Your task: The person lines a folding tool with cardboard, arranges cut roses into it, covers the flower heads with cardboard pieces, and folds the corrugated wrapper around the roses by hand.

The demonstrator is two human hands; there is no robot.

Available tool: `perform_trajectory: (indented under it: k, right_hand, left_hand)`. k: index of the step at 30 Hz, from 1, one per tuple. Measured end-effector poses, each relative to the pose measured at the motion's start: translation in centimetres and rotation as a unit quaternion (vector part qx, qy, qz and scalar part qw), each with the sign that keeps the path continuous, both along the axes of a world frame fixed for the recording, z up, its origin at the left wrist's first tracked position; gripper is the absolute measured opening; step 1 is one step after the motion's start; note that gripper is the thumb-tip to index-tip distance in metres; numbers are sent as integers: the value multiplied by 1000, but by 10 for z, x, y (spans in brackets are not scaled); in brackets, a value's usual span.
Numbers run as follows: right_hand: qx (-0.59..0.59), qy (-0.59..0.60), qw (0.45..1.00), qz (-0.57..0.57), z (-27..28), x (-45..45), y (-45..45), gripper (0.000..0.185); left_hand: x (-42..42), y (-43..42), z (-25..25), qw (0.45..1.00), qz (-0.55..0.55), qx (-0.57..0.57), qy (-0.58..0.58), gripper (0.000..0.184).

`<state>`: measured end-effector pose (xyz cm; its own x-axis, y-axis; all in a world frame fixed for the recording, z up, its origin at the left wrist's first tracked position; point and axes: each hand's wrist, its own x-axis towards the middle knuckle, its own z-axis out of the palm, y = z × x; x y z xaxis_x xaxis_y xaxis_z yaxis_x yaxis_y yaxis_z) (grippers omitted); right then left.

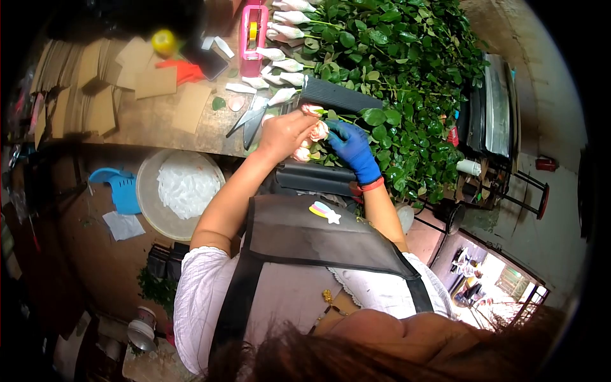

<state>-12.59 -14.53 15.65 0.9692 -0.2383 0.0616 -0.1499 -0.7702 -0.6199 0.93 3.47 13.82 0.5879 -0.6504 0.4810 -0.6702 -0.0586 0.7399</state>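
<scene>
Pale pink roses (319, 131) lie at the table edge in front of me, between my two hands. My bare left hand (283, 135) is closed over the rose heads, its fingertips pressed onto the blooms. Just to the right, my right hand (351, 149), in a blue glove, is wrapped round the stems below the heads; the stems are mostly hidden by the glove and leaves. Behind the hands sits a black ribbed trough (340, 94), and a black padded edge (316, 177) is nearer my apron. Scissors (249, 121) lie left of my left hand.
White-wrapped rose heads (287, 32) with a mass of green leaves (407, 95) cover the right side. A pink tape dispenser (253, 41) and stacked cardboard pieces (98, 111) are on the wooden table. Below stand a tub of white wrappers (147, 191) and a blue dustpan (124, 191).
</scene>
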Motion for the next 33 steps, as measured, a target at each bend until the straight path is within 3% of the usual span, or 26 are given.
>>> perform_trajectory:
  k: [5, 8, 9, 10, 12, 14, 16, 23, 26, 33]
  right_hand:
    - [-25, 15, 999, 19, -1, 2, -1, 28]
    - [-31, -4, 999, 21, -4, 3, -2, 28]
    - [-22, -7, 1000, 21, -3, 2, -2, 28]
    - [-13, -10, 1000, 19, -1, 2, 0, 29]
    - [-18, -10, 1000, 21, -2, 2, -1, 29]
    - [-23, -12, 999, 23, -3, 3, -2, 29]
    - [-30, -13, 999, 22, -4, 2, -2, 29]
    - [-22, -26, 999, -18, -1, 6, 5, 29]
    - [-101, 31, 994, -40, -6, 11, 8, 27]
    - [-137, 125, 981, -58, -5, 22, 13, 26]
  left_hand:
    - [8, 7, 12, 997, -8, 29, -76, 18]
    - [5, 13, 1, 993, 86, -68, 49, 11]
    - [-5, 18, -1, 948, 99, -126, 276, 12]
    - [-5, 21, -18, 904, 149, -138, 377, 14]
    - [-7, 25, -25, 859, 158, -178, 454, 22]
    - [-8, 32, -39, 945, 110, 28, 306, 30]
    - [-7, 29, -43, 966, 28, 89, 242, 53]
    - [-11, 3, -40, 966, 28, 143, 213, 40]
    - [-11, 0, -47, 969, 40, 114, 216, 35]
    - [-14, 4, -45, 958, 41, 164, 233, 35]
